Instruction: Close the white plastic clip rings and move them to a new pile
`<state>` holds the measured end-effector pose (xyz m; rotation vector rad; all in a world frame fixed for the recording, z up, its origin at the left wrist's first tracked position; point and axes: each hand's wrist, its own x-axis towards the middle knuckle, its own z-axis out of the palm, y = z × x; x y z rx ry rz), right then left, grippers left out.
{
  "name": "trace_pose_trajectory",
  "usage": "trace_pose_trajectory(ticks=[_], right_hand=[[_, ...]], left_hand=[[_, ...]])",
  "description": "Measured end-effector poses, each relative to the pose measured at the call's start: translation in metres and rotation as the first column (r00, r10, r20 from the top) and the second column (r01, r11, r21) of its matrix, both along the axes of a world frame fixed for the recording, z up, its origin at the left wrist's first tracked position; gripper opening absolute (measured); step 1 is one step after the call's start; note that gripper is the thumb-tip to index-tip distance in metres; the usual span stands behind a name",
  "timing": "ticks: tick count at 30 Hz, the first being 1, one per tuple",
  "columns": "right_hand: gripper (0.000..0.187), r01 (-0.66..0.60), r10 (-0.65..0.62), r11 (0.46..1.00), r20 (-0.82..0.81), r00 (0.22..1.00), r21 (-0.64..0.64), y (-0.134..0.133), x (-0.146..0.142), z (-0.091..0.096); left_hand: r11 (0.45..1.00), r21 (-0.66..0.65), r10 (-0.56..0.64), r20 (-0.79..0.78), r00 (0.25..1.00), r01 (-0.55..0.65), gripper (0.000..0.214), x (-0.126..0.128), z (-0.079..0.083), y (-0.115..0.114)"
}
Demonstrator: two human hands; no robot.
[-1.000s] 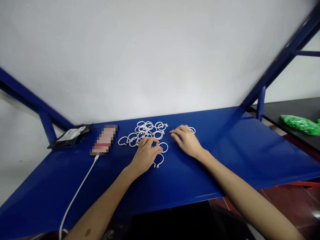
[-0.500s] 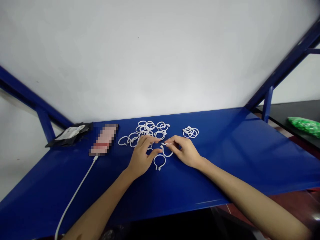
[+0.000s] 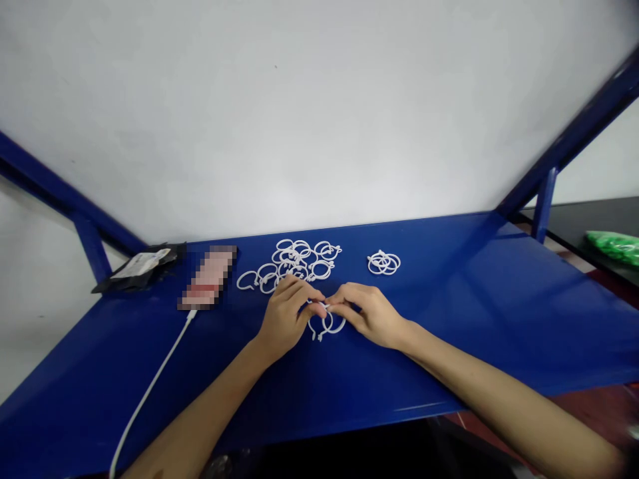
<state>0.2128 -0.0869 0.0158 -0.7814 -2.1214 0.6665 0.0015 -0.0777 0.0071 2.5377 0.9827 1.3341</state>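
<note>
Centre of the frame: one white ring (image 3: 327, 324) pinched between left hand (image 3: 287, 313) and right hand (image 3: 367, 313), both grips narrow and closed on it, just above the blue worktop (image 3: 474, 299). Set apart to the right, a small stack (image 3: 383, 263) of rings, seemingly finished. Behind the hands, a far larger loose pile (image 3: 294, 261), apparently not yet handled. Early going, by that count. Further left, a blurred phone (image 3: 208, 278) on a white cable (image 3: 150, 392), then a black pouch (image 3: 140, 266). Bare white wall (image 3: 299, 120) behind.
</note>
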Motion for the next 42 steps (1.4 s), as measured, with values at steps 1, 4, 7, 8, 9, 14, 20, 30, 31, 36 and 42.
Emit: trace_pose_trajectory(ticks=[1, 4, 7, 8, 9, 14, 20, 30, 31, 36, 42], right_hand=[[0.013, 0.017, -0.017, 1.000, 0.001, 1.000, -0.009, 0.000, -0.001, -0.001], [0.015, 0.071, -0.070, 0.995, 0.009, 0.997, -0.063, -0.001, -0.003, -0.002], [0.016, 0.082, -0.081, 0.991, 0.015, 0.997, -0.106, -0.001, -0.005, -0.003], [0.017, 0.078, -0.077, 0.991, 0.015, 0.997, -0.105, -0.002, -0.005, -0.003], [0.017, 0.072, -0.071, 0.993, 0.013, 0.997, -0.099, -0.002, -0.005, -0.003], [0.017, 0.038, -0.038, 0.998, 0.000, 0.999, -0.056, -0.005, -0.005, 0.000], [0.016, -0.011, 0.011, 1.000, -0.002, 1.000, 0.007, -0.007, -0.004, 0.003], [0.022, -0.043, 0.028, 0.988, 0.105, 0.994, 0.148, -0.007, -0.002, 0.004], [0.024, -0.024, 0.004, 0.987, 0.128, 0.992, 0.158, -0.005, -0.001, 0.003], [0.026, 0.197, -0.233, 0.959, 0.175, 0.956, 0.205, 0.017, 0.014, 0.001], [0.032, 0.618, -0.684, 0.729, 0.284, 0.672, 0.294, 0.048, 0.050, -0.002]], left_hand=[[1.000, 0.012, 0.011, -0.009, 1.000, -0.011, 0.030, 0.000, -0.001, 0.000], [0.999, 0.032, 0.029, -0.033, 0.999, -0.028, 0.029, 0.001, -0.002, 0.000], [0.999, 0.039, 0.039, -0.045, 0.998, -0.037, 0.030, 0.001, -0.001, 0.000], [0.998, 0.043, 0.041, -0.044, 0.998, -0.039, 0.030, 0.001, -0.001, 0.000], [0.998, 0.046, 0.043, -0.041, 0.998, -0.041, 0.031, 0.001, -0.001, 0.000], [0.998, 0.045, 0.048, -0.014, 0.999, -0.047, 0.037, 0.001, -0.001, -0.001], [1.000, 0.018, 0.015, 0.016, 1.000, -0.015, 0.044, 0.001, 0.002, -0.004], [1.000, 0.003, 0.024, -0.053, 0.998, -0.024, 0.050, 0.002, 0.000, -0.005], [0.999, -0.014, 0.031, -0.079, 0.996, -0.033, 0.052, 0.002, 0.000, -0.003], [0.988, -0.131, 0.063, -0.147, 0.987, -0.083, 0.033, -0.011, 0.006, 0.008], [0.985, -0.143, 0.037, -0.381, 0.924, -0.098, 0.034, -0.029, 0.009, 0.014]])
